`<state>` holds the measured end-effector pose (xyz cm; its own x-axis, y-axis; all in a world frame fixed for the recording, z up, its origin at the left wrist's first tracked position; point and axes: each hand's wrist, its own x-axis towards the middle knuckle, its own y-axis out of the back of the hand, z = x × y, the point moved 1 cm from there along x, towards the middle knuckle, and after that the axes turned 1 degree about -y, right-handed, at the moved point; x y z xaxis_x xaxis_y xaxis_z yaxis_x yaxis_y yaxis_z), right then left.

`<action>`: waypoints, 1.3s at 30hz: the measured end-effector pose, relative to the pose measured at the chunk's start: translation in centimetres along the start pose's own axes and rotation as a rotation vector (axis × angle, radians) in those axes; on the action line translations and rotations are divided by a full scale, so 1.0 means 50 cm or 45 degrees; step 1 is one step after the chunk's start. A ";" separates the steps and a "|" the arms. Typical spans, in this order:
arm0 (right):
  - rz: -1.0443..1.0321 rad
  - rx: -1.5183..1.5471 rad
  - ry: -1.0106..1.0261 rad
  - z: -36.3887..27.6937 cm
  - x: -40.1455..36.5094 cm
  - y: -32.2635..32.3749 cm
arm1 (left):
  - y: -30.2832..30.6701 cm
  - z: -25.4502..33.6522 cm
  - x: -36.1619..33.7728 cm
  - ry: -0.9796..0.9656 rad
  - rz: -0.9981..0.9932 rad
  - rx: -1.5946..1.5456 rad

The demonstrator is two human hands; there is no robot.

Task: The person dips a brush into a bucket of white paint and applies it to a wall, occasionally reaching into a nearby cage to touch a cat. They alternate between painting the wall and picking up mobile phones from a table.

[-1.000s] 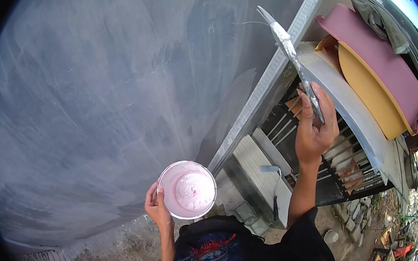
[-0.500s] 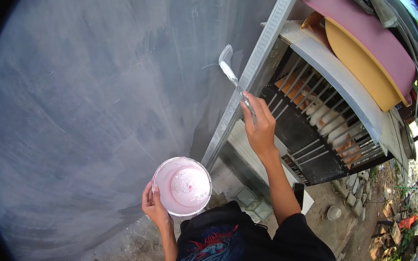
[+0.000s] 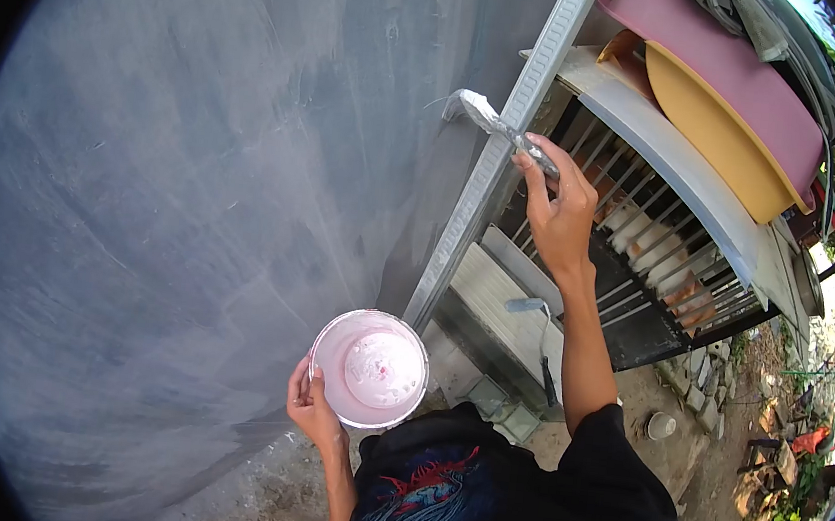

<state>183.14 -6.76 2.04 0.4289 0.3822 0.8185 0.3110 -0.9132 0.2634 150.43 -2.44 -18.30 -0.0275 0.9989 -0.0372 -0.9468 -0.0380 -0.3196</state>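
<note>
My right hand is closed around the grey handle of a paintbrush. White paint coats the brush, and its bristles are at the grey wall just left of a metal edge strip. My left hand grips the side of a white plastic bucket, thumb at the rim and fingers around the outside. White paint with small pinkish spots lies in the bottom of the bucket, which is held low in front of the wall.
Right of the strip stands a barred cage with an orange-and-white animal inside. Yellow and pink basins are stacked on top. A paint roller lies on a pale ledge. A small cup sits on the ground.
My right hand has moved right and slightly up with the brush, which now lies flatter across the metal strip. The roller has come into sight. The bucket has barely shifted.
</note>
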 end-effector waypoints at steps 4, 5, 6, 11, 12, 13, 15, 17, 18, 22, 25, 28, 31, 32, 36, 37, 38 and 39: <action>0.199 -0.094 0.251 -0.028 0.082 0.004 | 0.004 -0.003 0.003 0.012 0.019 0.008; 0.268 -0.125 0.335 -0.028 0.097 0.009 | 0.005 -0.006 0.003 0.005 0.020 0.010; 0.337 -0.156 0.420 -0.027 0.107 0.015 | 0.005 -0.007 0.005 -0.003 0.022 0.010; 0.230 -0.237 0.434 -0.026 0.073 0.000 | 0.005 -0.004 0.006 0.002 0.021 0.013; 0.111 -0.273 0.406 -0.021 0.043 -0.012 | 0.004 -0.007 0.007 0.005 0.027 0.013; 0.018 -0.250 0.389 -0.016 0.009 -0.021 | 0.006 -0.008 0.008 0.003 0.029 0.014; -0.148 -0.196 0.336 -0.006 -0.068 -0.036 | 0.008 -0.013 0.011 0.002 0.037 0.018; -0.301 -0.149 0.267 0.002 -0.141 -0.043 | 0.003 -0.012 0.013 0.014 0.033 0.015; -0.374 -0.127 0.233 0.001 -0.172 -0.043 | 0.005 -0.009 0.013 0.019 0.022 0.022; -0.558 -0.069 0.163 -0.010 -0.207 -0.021 | 0.001 -0.017 0.028 0.022 -0.026 0.014; -0.630 -0.041 0.113 -0.011 -0.165 0.013 | -0.003 -0.014 0.026 0.008 -0.054 0.041; -0.480 -0.128 0.165 -0.028 -0.080 0.036 | -0.009 -0.004 0.025 -0.013 -0.068 0.020; -0.215 -0.246 0.335 -0.034 0.018 0.041 | 0.002 -0.010 0.023 -0.015 -0.069 0.033; -0.118 -0.237 0.368 -0.032 0.048 0.039 | 0.011 -0.015 0.022 0.009 -0.059 0.034; 0.141 -0.334 0.502 -0.038 0.118 0.043 | 0.025 -0.025 0.017 0.032 -0.049 0.038; 0.223 -0.336 0.562 -0.039 0.124 0.042 | 0.026 -0.026 0.018 0.029 -0.056 0.033; 0.226 -0.339 0.566 -0.040 0.117 0.037 | 0.028 -0.028 0.018 0.042 -0.032 0.035; 0.162 -0.323 0.519 -0.038 0.099 0.028 | 0.029 -0.029 0.017 0.057 -0.007 0.039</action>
<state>184.09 -6.40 7.43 0.0676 0.2251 0.9720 0.0401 -0.9740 0.2228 149.48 -1.67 -20.16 -0.0084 0.9969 -0.0776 -0.9563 -0.0307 -0.2907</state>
